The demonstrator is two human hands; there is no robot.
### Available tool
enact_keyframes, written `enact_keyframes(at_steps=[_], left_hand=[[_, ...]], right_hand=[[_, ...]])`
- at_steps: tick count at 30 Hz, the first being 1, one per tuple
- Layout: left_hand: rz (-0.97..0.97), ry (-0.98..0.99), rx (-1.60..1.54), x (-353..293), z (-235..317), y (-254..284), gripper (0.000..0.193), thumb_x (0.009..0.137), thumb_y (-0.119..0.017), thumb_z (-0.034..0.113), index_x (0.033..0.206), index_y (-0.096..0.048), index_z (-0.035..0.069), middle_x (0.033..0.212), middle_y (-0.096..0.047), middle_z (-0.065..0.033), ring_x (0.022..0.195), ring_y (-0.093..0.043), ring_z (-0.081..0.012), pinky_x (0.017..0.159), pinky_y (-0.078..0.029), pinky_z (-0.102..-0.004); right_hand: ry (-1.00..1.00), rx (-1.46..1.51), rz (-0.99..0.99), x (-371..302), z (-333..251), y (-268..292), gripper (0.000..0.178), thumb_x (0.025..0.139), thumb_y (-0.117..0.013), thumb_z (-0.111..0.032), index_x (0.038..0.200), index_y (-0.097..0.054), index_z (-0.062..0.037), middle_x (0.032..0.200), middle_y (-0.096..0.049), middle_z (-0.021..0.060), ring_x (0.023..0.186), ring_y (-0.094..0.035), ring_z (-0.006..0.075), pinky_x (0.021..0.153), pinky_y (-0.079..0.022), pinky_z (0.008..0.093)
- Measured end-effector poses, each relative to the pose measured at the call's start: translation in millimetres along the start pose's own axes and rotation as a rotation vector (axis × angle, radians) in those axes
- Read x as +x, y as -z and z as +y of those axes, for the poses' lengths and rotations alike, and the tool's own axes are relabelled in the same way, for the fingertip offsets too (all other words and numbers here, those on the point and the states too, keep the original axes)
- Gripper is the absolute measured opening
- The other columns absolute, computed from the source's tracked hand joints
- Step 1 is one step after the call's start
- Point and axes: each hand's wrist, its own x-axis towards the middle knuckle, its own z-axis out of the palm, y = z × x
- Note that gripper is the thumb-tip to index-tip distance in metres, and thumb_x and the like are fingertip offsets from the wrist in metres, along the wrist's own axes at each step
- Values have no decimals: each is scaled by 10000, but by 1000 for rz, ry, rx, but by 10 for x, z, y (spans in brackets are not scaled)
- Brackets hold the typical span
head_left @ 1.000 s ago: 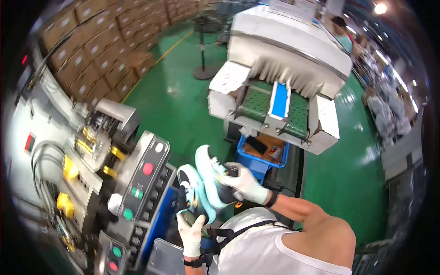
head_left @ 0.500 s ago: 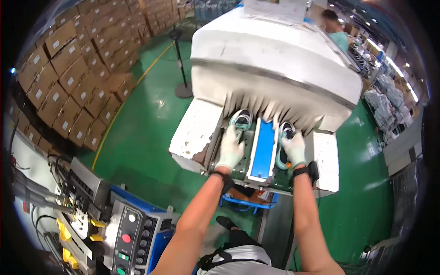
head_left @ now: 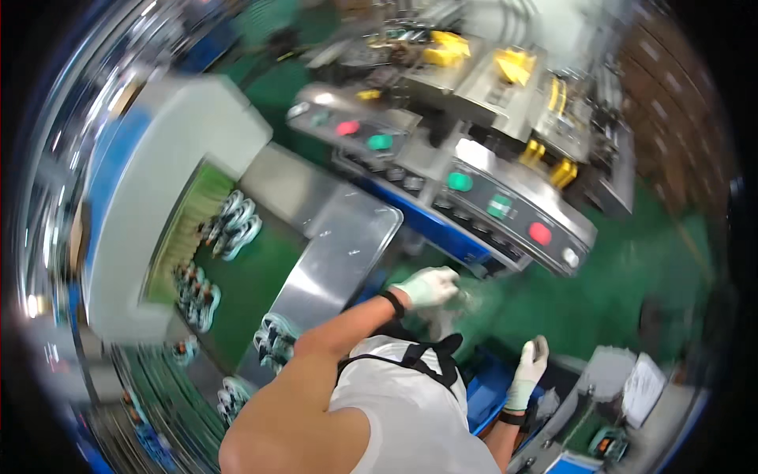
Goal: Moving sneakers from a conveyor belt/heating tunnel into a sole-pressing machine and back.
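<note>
My left hand (head_left: 430,287), in a white glove, is held in front of my body past the corner of a metal tray (head_left: 328,257). Its fingers are curled in, and I see nothing in them. To the right, my right hand (head_left: 529,370), also gloved, is raised beside a white machine with a blue strip (head_left: 572,464). Its fingers point up, with no thing visible in them. A shoe (head_left: 608,444) sits on that machine. Pale green and white shoes (head_left: 272,340) stand on the left near my left elbow. Motion blurs much of the view.
Ahead stands a press machine with a control panel (head_left: 497,205), coloured buttons and yellow parts. On the left, shoes (head_left: 231,225) sit on a green belt by a large white housing (head_left: 174,158). A blue bin (head_left: 488,391) is beside me. Cartons (head_left: 671,103) are stacked at far right.
The view has swung left, from the white machine to the press and the belt. Both hands have let go of the two shoes in the machine and come away from it.
</note>
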Motion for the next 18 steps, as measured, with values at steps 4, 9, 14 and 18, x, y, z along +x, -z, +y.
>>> enact_keyframes(at_steps=[4, 9, 14, 18], left_hand=[[950, 531, 15, -2518, -2364, 1118, 232, 933, -613, 226, 1041, -658, 26, 906, -705, -152, 832, -693, -281, 756, -557, -365], [1605, 1278, -146, -5146, -3214, 1074, 509, 874, -696, 344, 1240, -602, 3, 1209, -638, -246, 1150, -610, -377, 979, -488, -421], [1680, 1576, 39, -6284, -3577, 1215, 983, 811, -754, 507, 1499, -297, -28, 1425, -392, -345, 1316, -427, -458, 1089, -387, -484], [1563, 1543, 205, -6543, -4180, 1362, 602, 938, -611, 435, 1331, -511, -11, 1261, -542, -268, 1203, -494, -449, 1023, -417, -501]], right_hand=[[22, -285, -374, -2, 166, -1138, 523, 974, -634, -158, 1393, -441, 86, 1406, -511, 219, 1278, -522, 280, 1098, -406, 377], [-48, -517, -461, 100, 384, -1604, 554, 950, -650, -182, 1371, -446, 115, 1367, -538, 248, 1266, -531, 299, 1084, -409, 384], [-33, -972, -533, -88, 383, -1494, 383, 869, -693, -173, 1120, -589, 97, 967, -650, 130, 854, -607, 185, 744, -492, 327], [-166, -1148, -630, 6, 60, -1804, 275, 849, -707, -181, 977, -626, 48, 724, -595, 24, 618, -537, 96, 512, -420, 290]])
